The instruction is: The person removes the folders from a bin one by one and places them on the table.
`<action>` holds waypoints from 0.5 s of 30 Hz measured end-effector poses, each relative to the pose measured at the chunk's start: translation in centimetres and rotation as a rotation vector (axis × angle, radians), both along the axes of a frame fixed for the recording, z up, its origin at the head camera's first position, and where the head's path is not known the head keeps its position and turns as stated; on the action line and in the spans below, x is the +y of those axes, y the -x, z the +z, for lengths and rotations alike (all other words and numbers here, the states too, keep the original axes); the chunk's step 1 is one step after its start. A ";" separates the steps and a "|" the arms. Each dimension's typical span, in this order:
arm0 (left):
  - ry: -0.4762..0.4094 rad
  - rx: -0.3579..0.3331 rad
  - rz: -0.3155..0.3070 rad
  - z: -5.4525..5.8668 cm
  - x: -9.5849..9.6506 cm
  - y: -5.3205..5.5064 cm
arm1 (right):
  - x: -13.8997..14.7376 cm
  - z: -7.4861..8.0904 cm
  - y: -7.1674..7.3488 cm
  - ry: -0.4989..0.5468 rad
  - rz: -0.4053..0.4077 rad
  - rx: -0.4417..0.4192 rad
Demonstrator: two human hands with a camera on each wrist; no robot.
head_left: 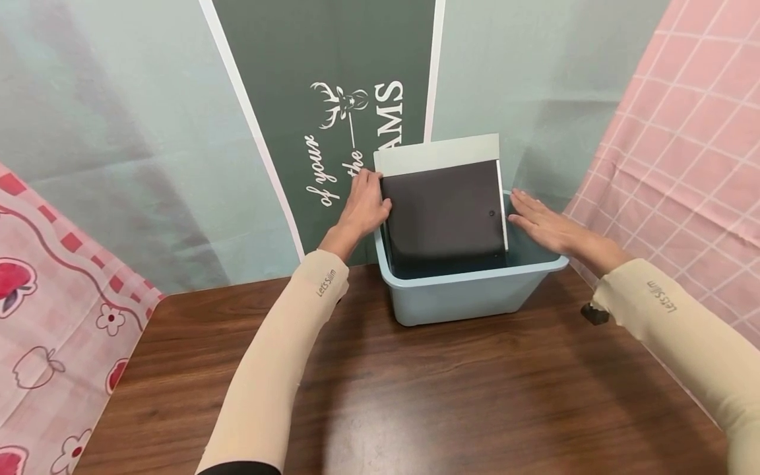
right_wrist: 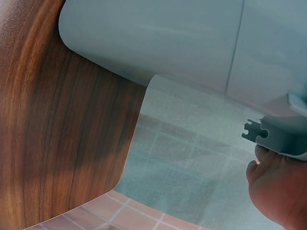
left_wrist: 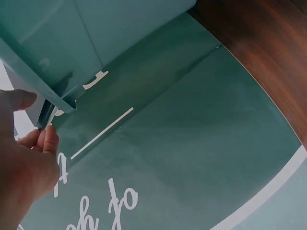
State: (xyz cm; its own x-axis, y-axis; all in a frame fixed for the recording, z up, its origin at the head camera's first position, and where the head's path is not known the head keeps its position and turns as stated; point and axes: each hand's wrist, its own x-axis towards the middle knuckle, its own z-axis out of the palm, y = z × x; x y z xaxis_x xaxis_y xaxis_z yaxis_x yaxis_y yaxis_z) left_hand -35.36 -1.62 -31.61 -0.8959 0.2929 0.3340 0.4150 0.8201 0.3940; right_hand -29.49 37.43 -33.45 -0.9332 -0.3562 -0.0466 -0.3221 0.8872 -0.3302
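A light blue plastic bin (head_left: 469, 297) stands on the wooden table against the back wall covering. Tilted upright inside it is a flat black folder (head_left: 442, 211) with a small round snap near its right edge. A pale flat panel (head_left: 439, 155) rises behind the folder's top. My left hand (head_left: 363, 206) pinches the folder's upper left edge, thumb in front and fingers behind; the left wrist view shows this hand (left_wrist: 31, 158) beside the bin's rim. My right hand (head_left: 543, 224), fingers straight, lies over the bin's right side. In the right wrist view, this hand (right_wrist: 280, 187) is partly cut off.
Dark brown wooden table (head_left: 415, 396) spreads in front of the bin. A green wall cloth (head_left: 332, 53) with white lettering hangs behind. Pink checked cloth (head_left: 706, 165) borders the right, and fruit-patterned cloth (head_left: 53, 330) the left.
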 end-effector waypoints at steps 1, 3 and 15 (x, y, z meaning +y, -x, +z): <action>-0.005 -0.002 0.001 0.1 0.0 0.0 | 0.0 0.0 0.0 0.001 -0.001 0.002; -0.022 -0.012 0.000 0.2 -0.1 0.0 | 0.0 0.1 0.0 0.002 -0.002 0.005; -0.143 -0.012 -0.028 0.5 -0.5 -0.1 | -0.2 0.4 -0.1 0.003 -0.003 -0.003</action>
